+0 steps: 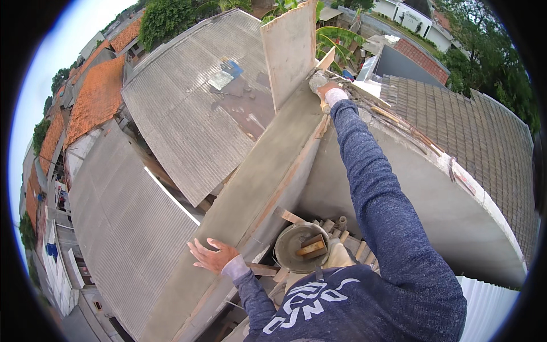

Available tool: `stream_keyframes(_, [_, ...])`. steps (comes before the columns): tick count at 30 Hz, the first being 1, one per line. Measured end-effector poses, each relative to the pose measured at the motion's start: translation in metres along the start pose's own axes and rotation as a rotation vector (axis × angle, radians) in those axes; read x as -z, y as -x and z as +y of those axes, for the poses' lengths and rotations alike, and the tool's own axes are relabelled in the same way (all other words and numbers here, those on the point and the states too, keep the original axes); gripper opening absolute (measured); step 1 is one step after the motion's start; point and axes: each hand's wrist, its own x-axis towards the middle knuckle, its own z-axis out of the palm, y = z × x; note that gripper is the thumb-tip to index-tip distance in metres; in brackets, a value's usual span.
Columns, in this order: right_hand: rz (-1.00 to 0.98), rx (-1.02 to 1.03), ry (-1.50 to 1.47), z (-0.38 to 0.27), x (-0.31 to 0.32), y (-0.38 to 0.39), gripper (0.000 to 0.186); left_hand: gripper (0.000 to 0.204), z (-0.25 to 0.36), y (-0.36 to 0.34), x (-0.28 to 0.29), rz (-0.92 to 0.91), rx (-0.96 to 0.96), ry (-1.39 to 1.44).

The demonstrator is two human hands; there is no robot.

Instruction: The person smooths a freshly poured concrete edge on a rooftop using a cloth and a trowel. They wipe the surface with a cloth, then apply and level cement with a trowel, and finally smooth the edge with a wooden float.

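Reaching far forward, my right hand is closed round a mortar-smeared trowel with a pale handle end. Its grey, rounded front part lies at the far end of the wall top; mortar and my fingers partly cover it. The long wall top is coated in smooth grey mortar. My left hand is open with spread fingers, over the near part of this ledge. Whether it touches the mortar I cannot tell. Below and right of it sits a bucket with a wooden-backed float inside.
An upright board stands at the ledge's far end. A curved grey wall runs right, with thin sticks along its top. Corrugated roofs lie below on the left. A tiled roof rises beyond the right wall.
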Motion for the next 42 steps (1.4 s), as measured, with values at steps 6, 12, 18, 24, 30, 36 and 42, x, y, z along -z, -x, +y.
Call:
stream_keyframes(6, [-0.058,0.107,-0.037,-0.011,-0.015,0.034,0.055,0.038,-0.008,-0.001,-0.002,0.006,0.024,0.031])
stream_keyframes(12, [-0.014,-0.121,-0.368,-0.019,0.0,0.03,0.047,0.038,-0.007,0.002,-0.009,0.044,0.005,0.015])
stream_keyframes(18, [-0.044,0.135,-0.412,-0.01,-0.018,0.155,0.044,0.038,-0.004,0.0,0.001,0.008,0.031,0.007])
stream_keyframes(24, [-0.073,0.1,-0.451,0.032,-0.027,0.141,0.044,0.038,-0.003,0.0,-0.001,-0.006,0.03,0.01])
stream_keyframes(30, [-0.159,0.068,-0.552,0.056,-0.021,0.125,0.041,0.038,0.0,-0.001,0.0,0.0,0.023,0.022])
stream_keyframes(36, [-0.32,0.035,-0.759,0.05,0.011,0.148,0.034,0.038,-0.005,0.001,0.001,-0.003,0.032,0.004])
stream_keyframes(42, [-0.218,0.056,-0.662,0.054,-0.009,0.102,0.033,0.039,-0.004,0.0,-0.005,0.009,0.021,-0.005])
